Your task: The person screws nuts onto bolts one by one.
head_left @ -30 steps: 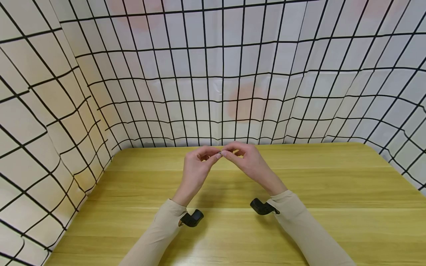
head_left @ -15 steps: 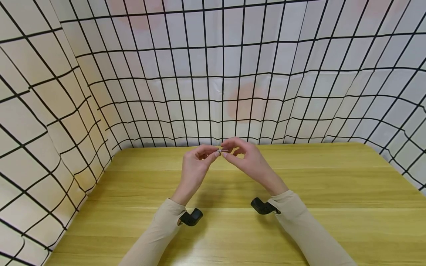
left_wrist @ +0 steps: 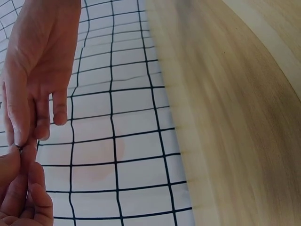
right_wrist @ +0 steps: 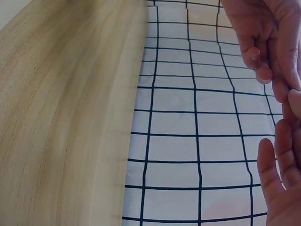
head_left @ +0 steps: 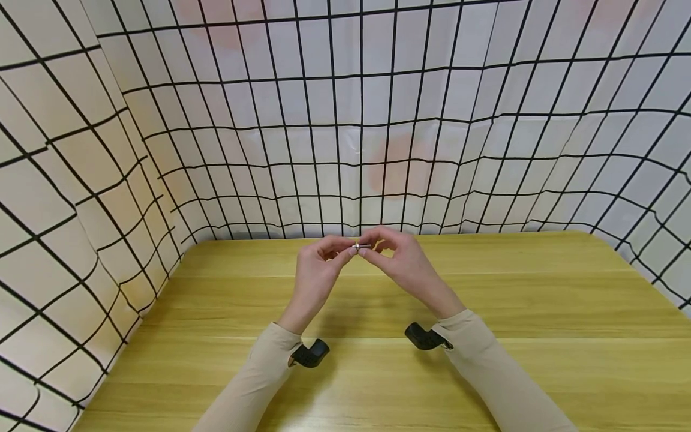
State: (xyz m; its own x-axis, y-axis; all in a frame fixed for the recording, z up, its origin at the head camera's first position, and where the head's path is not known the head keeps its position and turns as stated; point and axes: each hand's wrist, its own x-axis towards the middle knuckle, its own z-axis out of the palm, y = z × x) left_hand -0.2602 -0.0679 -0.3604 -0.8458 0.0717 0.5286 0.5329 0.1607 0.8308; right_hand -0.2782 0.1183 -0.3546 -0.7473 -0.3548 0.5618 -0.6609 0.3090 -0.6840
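A small silvery metal bolt (head_left: 364,246), with a thin shaft pointing right, is between the two hands near the table's far edge in the head view. My left hand (head_left: 318,270) pinches its left end between thumb and index finger. My right hand (head_left: 402,264) holds thumb and index fingertips at the wider shiny part, with the shaft lying between them. Both hands' fingertips meet closely. In the left wrist view the right hand (left_wrist: 44,56) reaches down to the left fingertips, and only a dark speck of the bolt shows. Fingers hide the bolt in the right wrist view.
Below the hands lies a wooden table (head_left: 356,384). A white curtain (head_left: 302,144) with a black grid pattern stands behind it and at both sides. Black wrist mounts (head_left: 312,354) sit on both beige sleeves (head_left: 259,372).
The bolt's shaft, hidden a second ago, came into sight as the right fingers spread and lifted slightly. Since then those fingers have closed in on it again. The left hand barely shifted.
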